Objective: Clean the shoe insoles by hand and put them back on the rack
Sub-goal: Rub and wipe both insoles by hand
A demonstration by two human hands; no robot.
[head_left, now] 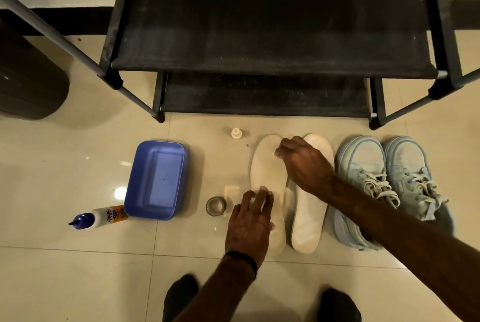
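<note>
While both insoles lie flat on the tile floor (78,165) right in front of the black shoe rack (272,23), it looks like the cleaning step is just getting going. Left hand (250,223) rests on the heel half of the left insole (268,165), fingers fairly straight and loosely together, seemingly pinning it down. Right hand (304,163) hovers over the toe end, between it and the right insole (310,212); its fingers curl downward, but I can't tell if they're pinching anything. Honestly these things look thin, light and floppy, so I'd guess they'll bend and slide on glossy tile unless you hold one end flat. Best grab is probably the edge at heel or toe, lifting with both hands so it doesn't fold. Pale blue sneakers (384,181) sit just to the right, a blue tub (155,178) and a glue bottle (101,217) off to the left, a tape roll (216,206) near the left hand.
</note>
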